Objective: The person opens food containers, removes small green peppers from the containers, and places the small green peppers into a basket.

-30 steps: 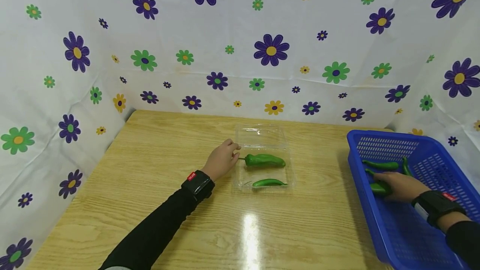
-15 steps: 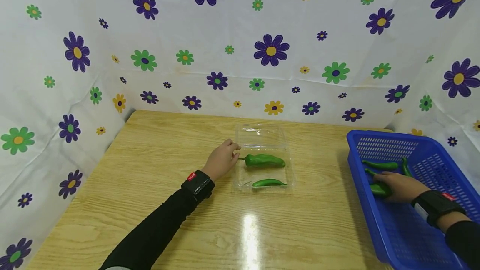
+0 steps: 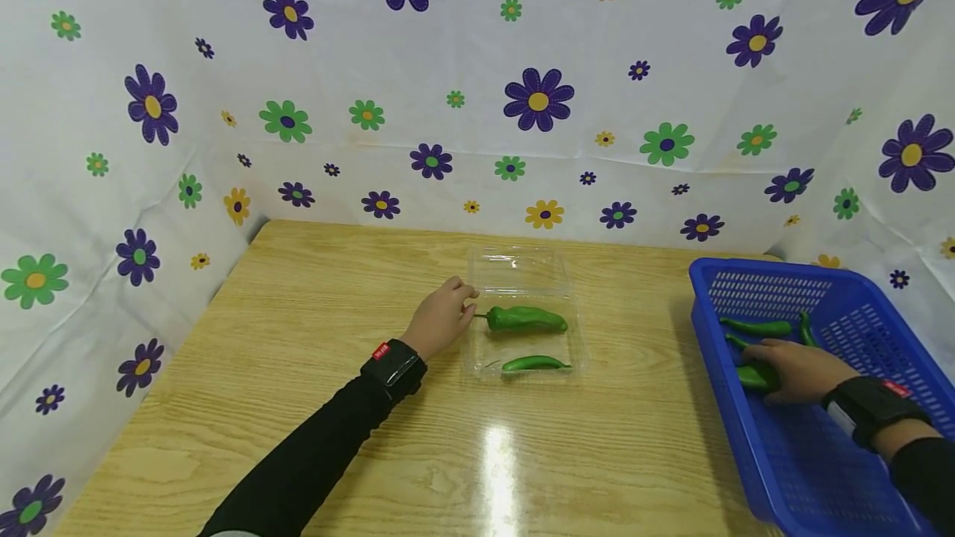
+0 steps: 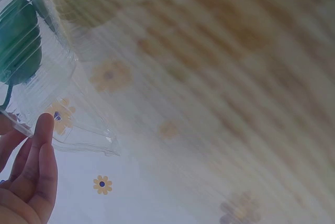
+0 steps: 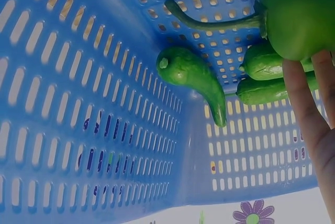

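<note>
A clear plastic clamshell box (image 3: 522,343) lies with its lid folded back on the table. Inside are a large green pepper (image 3: 528,319) and, nearer the front, a slimmer green chili (image 3: 535,363). My left hand (image 3: 440,320) pinches the box's left edge beside the large pepper's stem; the left wrist view shows fingertips (image 4: 45,124) at that clear edge. My right hand (image 3: 804,371) reaches into the blue basket (image 3: 725,425) and grips a thick green pepper (image 5: 296,20), whose stem points away from the fingers. The thumb is hidden in the right wrist view.
More green peppers lie in the basket: one along its far part (image 3: 761,329), another, a curved pepper (image 5: 193,77), near a corner. The basket's tall slotted walls surround the right hand. Flower-printed white cloth (image 3: 448,48) stands behind and beside the wooden table (image 3: 358,471).
</note>
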Demonstrator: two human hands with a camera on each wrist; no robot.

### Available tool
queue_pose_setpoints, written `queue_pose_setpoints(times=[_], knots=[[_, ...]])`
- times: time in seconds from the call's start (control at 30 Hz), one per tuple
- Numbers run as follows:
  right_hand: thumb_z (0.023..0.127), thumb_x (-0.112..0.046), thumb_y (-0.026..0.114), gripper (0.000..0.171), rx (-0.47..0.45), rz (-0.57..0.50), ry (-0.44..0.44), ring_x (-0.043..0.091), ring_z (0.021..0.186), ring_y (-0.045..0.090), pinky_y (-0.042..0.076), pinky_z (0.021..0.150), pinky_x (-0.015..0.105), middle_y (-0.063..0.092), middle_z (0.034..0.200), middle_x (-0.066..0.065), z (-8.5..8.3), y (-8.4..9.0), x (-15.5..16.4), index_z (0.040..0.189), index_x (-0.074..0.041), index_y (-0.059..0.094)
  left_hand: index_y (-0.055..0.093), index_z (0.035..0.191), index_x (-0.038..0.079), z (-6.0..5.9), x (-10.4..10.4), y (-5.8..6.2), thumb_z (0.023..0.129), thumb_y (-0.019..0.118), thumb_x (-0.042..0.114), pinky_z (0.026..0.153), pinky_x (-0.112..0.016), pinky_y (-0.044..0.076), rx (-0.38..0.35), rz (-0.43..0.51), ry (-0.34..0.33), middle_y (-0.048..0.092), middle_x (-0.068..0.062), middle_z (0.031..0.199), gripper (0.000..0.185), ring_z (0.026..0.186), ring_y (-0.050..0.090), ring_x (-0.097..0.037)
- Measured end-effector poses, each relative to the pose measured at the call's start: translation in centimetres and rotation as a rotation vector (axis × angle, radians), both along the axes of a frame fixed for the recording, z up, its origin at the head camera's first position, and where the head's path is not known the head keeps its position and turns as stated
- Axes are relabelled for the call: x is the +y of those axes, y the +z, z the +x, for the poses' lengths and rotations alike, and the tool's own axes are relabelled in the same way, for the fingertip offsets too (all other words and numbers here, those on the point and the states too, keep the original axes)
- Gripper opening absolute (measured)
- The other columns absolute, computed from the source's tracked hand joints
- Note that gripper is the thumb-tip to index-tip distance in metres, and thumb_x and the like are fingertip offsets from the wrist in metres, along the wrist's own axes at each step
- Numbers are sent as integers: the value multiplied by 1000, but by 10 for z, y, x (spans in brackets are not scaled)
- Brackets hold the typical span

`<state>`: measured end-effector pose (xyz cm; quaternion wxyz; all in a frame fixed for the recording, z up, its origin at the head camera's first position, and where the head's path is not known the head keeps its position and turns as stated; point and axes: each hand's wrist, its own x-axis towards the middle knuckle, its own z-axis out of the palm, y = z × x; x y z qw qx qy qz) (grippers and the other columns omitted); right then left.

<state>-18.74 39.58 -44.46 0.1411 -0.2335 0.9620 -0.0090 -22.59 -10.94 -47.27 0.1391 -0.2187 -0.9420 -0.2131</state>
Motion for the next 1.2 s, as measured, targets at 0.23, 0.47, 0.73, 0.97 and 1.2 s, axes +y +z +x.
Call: queue_pose_setpoints(times=[0.23,0.47,0.73,0.97,1.2], knots=[[60,-25,86,50,-21,-1,-25,16,78,57,52,69,45,62,92,2,-1,8,-1,104,-12,66,68,105,2,0,0,0,89,61,8,60,-24,48,-5,2,-3,58,-8,90,18,72,57,-13],[63,-29,83,52,13,-7,-35,22,84,60,52,72,49,64,99,6,-3,27,-2,108,-11,65,68,104,2,1,-1,1,88,62,7,60,-25,50,16,3,-12,58,-9,89,17,72,60,-15],[66,-26,83,56,110,-18,-61,38,96,61,51,76,54,64,109,19,-11,61,-6,113,-4,63,68,103,1,1,0,2,88,63,7,59,-25,49,24,9,-19,58,-10,88,17,71,59,-15],[71,-28,81,61,197,-11,-53,39,98,62,52,76,53,60,116,24,-22,99,-25,121,-2,59,68,103,2,0,-2,-1,88,63,7,60,-24,50,38,6,-22,58,-9,88,16,71,60,-14],[76,-26,77,54,238,-78,18,37,97,63,54,75,51,60,117,20,-29,126,-59,123,-6,58,68,103,2,2,-1,2,88,63,8,60,-24,50,30,4,-17,58,-9,88,17,71,59,-14]])
